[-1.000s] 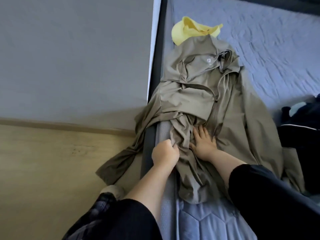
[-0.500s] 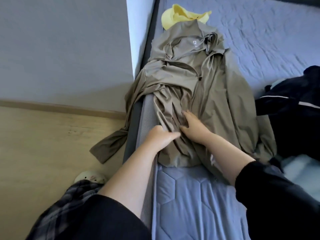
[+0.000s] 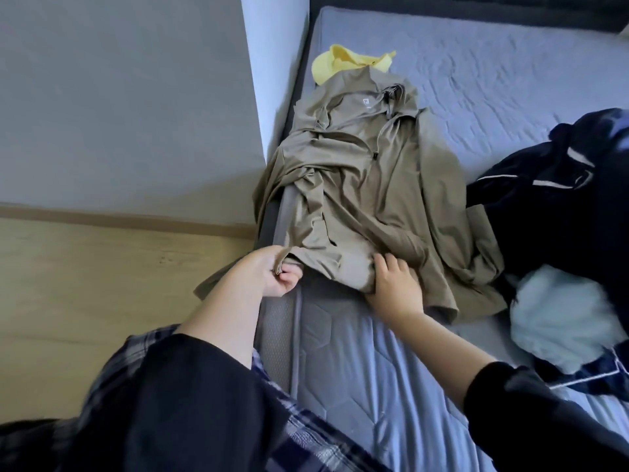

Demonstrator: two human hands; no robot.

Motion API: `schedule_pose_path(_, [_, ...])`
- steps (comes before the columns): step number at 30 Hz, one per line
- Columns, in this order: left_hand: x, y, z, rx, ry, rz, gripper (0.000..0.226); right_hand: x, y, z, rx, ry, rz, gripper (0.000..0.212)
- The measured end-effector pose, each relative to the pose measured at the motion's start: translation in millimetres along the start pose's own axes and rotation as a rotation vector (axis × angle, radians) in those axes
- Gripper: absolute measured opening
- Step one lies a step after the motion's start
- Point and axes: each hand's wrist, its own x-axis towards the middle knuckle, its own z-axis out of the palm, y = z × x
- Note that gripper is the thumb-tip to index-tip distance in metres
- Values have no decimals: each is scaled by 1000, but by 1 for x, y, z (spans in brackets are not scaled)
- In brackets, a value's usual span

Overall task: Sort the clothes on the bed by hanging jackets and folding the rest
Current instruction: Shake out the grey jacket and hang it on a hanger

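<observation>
An olive zip-up jacket (image 3: 367, 185) lies spread along the left edge of the bed (image 3: 493, 83), one sleeve hanging over the side toward the floor. My left hand (image 3: 272, 274) pinches the jacket's lower hem at the mattress edge. My right hand (image 3: 391, 284) rests on the bottom of the jacket, fingers curled over a bunched fold of the hem. A yellow garment (image 3: 347, 63) peeks out from under the jacket's collar.
A dark navy garment with white piping (image 3: 561, 199) is piled on the right side of the bed, with a pale blue cloth (image 3: 558, 315) below it. A grey wall (image 3: 119, 97) and wooden floor (image 3: 85, 284) lie left of the bed.
Both hands slid down the jacket from its middle to its bottom hem. The left hand now pinches the hem at the bed's edge; the crumpled front lies flatter.
</observation>
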Motion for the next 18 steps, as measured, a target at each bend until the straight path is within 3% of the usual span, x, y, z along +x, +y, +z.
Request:
schedule_pose_path(2, [-4, 1, -16, 145, 167, 26, 35, 7, 9, -11, 8, 54, 20, 26])
schedule_pose_path(4, [-7, -4, -27, 606, 546, 185, 10, 9, 11, -21, 52, 53, -39, 20])
schedule_pose_path(5, [-3, -9, -31, 900, 770, 317, 22, 9, 9, -26, 61, 38, -73, 21])
schedule_pose_path(6, [1, -13, -32, 1172, 892, 450, 36, 8, 7, -30, 83, 21, -92, 24])
schedule_pose_path(7, [1, -17, -28, 1362, 877, 629, 48, 7, 3, -33, 129, 3, -101, 29])
schedule_pose_path(9, [4, -30, -15, 1567, 518, 848, 70, 6, -5, -41, 295, -51, -99, 39])
schedule_pose_path(11, [13, -48, -4, 1778, 261, 740, 92, 6, -11, -46, 438, -85, -104, 40])
schedule_pose_path(13, [22, -62, 1, 2005, 304, 603, 95, 3, -19, -48, 435, -91, -137, 33])
schedule_pose_path(15, [25, -65, 2, 2049, 447, 633, 71, -5, -26, -41, 338, -75, -187, 29])
schedule_pose_path(17, [22, -56, 1, 1805, 629, 762, 35, -13, -25, -28, 117, -146, -247, 49])
schedule_pose_path(18, [19, -49, -1, 1607, 713, 787, 29, -17, -21, -21, -3, -194, -253, 62])
